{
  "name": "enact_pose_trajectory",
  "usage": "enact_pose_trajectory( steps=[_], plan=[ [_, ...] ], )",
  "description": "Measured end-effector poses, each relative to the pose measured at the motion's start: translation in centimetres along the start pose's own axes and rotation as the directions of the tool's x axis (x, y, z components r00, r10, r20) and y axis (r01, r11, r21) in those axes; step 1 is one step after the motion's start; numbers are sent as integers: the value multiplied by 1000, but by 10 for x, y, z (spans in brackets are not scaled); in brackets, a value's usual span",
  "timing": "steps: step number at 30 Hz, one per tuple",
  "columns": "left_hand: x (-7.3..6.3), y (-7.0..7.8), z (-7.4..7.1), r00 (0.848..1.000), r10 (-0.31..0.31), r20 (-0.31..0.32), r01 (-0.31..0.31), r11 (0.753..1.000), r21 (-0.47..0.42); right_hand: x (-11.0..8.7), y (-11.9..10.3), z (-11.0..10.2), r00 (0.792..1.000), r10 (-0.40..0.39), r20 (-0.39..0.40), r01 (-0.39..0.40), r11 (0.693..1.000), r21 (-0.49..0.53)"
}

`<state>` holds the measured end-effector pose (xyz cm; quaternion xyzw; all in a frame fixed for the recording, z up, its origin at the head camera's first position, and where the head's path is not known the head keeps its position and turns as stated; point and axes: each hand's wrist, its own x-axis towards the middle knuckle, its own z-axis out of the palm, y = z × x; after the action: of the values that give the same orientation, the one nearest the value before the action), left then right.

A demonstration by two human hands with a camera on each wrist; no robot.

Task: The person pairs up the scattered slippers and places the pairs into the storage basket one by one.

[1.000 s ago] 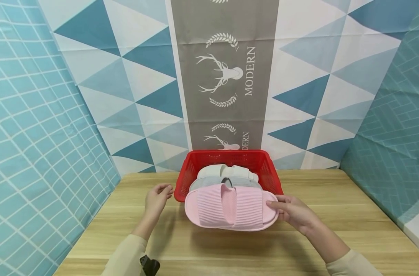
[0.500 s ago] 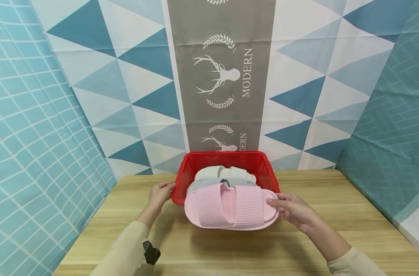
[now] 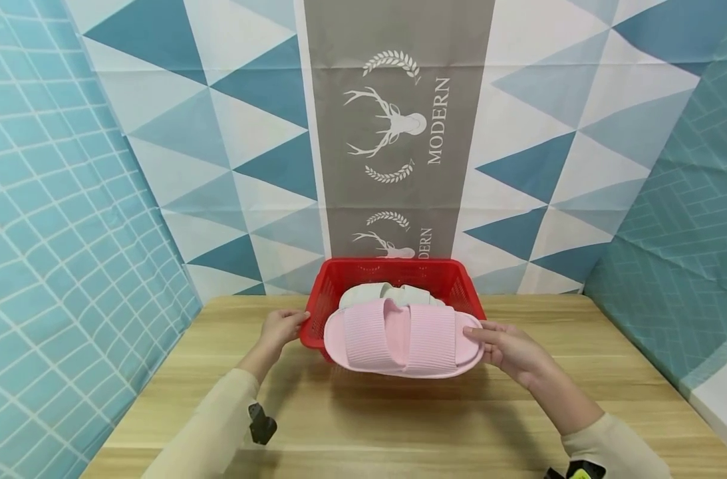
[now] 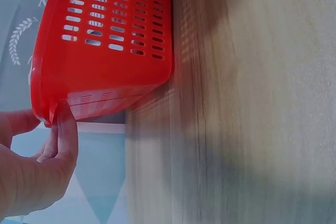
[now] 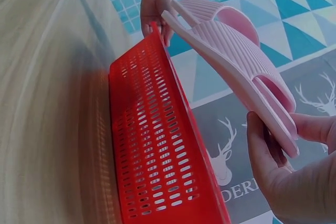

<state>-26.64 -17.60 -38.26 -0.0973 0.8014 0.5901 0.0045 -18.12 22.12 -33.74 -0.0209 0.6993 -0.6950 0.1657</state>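
A pair of pink ribbed slippers, nested together, hangs over the front of a red plastic basket. My right hand pinches their right end between thumb and fingers; the right wrist view shows the slippers tilted above the basket rim. My left hand holds the basket's front left corner, and in the left wrist view its thumb and fingers pinch the rim. Inside the basket, white slippers show behind the pink ones. The pink pair hides what else lies at the basket's front.
The basket stands on a wooden table near the patterned back wall. Blue tiled sheeting borders the left side and teal sheeting the right. Black wrist devices sit on the sleeves.
My left hand has moved right and taken hold of the basket's corner. The pink slippers have moved slightly up and toward the basket, now covering the grey slippers seen earlier.
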Motion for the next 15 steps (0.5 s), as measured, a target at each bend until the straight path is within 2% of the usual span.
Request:
enact_pose_trajectory(
  steps=[5,15],
  plan=[
    [2,2,-2,999,-1,37,2,999,-46,2,-6,-2,1000,-7,-5,7,1000,15],
    [10,0,-5,991,-48,123,70,981,-179,12,-19,-3,1000,5,-1,-5,999,34]
  ],
)
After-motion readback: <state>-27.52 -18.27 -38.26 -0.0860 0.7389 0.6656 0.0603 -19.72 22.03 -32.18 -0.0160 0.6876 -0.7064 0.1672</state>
